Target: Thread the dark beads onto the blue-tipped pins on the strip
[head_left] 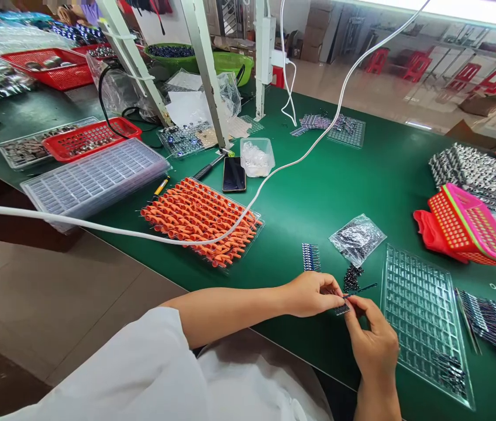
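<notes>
Lower right of frame, I see left hand and right hand both pinching a small, flat, dark strip; a slack pinch could drop it. Clear plastic gridded tray beside the right: wrist bump could shift it. Beyond, stray knuckles could scatter the loose heap of tiny black parts.

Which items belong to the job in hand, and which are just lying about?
Likely in use:
dark strip between left hand and right hand
small black parts
plastic bag
clear tray

Probably just lying about:
phone
orange parts
pink basket
</notes>
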Demonstrator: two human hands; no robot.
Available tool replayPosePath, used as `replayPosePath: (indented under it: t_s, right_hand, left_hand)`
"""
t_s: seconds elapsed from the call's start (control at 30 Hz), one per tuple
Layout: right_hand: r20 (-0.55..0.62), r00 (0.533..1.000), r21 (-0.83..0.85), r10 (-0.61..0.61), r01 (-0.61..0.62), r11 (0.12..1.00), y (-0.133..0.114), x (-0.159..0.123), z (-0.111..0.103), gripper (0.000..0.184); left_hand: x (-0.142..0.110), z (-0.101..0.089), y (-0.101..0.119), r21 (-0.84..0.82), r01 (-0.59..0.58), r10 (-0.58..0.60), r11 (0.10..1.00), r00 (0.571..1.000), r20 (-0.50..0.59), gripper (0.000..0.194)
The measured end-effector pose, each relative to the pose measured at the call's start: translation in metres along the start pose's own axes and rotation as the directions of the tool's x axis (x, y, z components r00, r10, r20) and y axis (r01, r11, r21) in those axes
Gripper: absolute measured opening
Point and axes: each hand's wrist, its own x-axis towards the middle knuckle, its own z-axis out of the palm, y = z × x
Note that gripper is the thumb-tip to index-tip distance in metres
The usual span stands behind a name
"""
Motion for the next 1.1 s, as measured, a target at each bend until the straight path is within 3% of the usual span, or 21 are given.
replayPosePath:
  t_s: [0.37,1.1]
  right_hand:
    - [-0.002,0.999,-0.004,-0.041,0.041,0.999,-0.0008,0.0015,0.0002,0.015]
    - [-0.003,1.0,-0.014,-0.006,0.006,1.0,0.0007,-0.0008,0.0002,0.019]
  left_hand:
    - [-0.0009,-0.0003,0.0012,-0.009,0.009,-0.008,1.0,1.0,0.002,0.015]
    - [-0.0023,0.0003,0.0018,-0.015,0.003,-0.003,1.0,1.0,-0.001,0.016]
